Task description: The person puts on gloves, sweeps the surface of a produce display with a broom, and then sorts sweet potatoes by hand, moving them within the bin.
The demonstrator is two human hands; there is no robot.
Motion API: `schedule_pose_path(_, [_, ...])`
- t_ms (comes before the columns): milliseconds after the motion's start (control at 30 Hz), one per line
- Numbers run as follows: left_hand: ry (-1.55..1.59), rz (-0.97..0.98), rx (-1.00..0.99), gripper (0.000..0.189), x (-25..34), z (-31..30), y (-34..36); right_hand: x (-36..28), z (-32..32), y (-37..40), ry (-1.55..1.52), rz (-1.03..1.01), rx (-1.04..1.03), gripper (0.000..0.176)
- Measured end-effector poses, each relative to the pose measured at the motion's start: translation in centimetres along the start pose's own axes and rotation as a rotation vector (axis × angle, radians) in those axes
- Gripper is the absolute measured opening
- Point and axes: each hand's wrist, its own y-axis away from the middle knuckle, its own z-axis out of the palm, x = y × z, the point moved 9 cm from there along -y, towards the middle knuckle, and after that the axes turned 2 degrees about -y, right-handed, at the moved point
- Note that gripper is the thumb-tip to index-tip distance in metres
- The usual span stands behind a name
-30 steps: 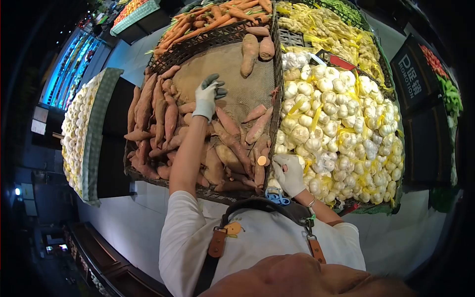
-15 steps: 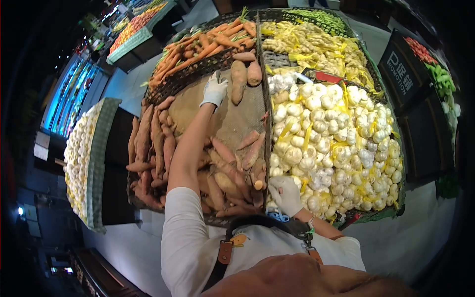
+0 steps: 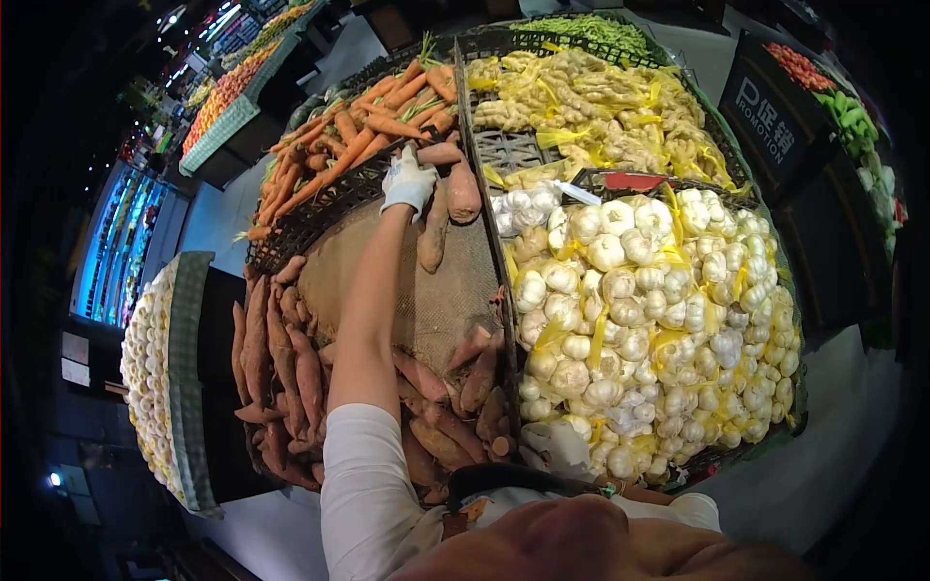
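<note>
At the far end of the crate, the person's gloved left hand lay against a few sweet potatoes by the back rim. The fingers curled downward, but I could not tell whether the grip had closed on one or only rested there. The arm was stretched out full length over the bare sacking that lined the middle.

As far as I could judge, the work on the sweet potatoes was partway. Only those few lay at the back, while the main heap sat crowded along the left and near sides.

Open room lay only over the sacking. Carrots pressed just beyond the back rim, and the divider shut off the garlic to the right. The right hand, gloved too, rested low at the near edge of the garlic, its grip too blurred to read.
</note>
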Motion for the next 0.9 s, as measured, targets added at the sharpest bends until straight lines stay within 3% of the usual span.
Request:
schedule_pose_path(100, [0.073,0.031,0.009,0.06,-0.5,-0.5,-0.1,-0.1,0.0,-0.1,-0.034,-0.045,0.005,0.011])
schedule_pose_path(367, [-0.125,0.065,0.043,0.043,2.5,-3.5,2.8,-0.4,-0.1,-0.2,-0.072,-0.09,-0.017,0.012])
schedule_pose_path(500, [-0.322,0.192,-0.028,0.054,5.4,-2.3,2.6,0.2,0.3,0.1,-0.006,-0.045,0.02,0.012])
schedule_pose_path(633, [-0.436,0.299,0.088,0.057,6.6,-1.8,2.7,-0.2,0.1,-0.1,0.007,0.014,-0.044,0.015])
schedule_pose_path(800, [-0.45,0.103,0.019,0.047,6.6,-2.2,3.2,-0.1,-0.1,0.1,-0.039,0.047,-0.05,0.016])
schedule_pose_path(900, [-0.55,0.19,-0.022,0.04,7.1,-1.0,2.5,-0.1,0.0,0.1,-0.036,0.056,-0.045,0.016])
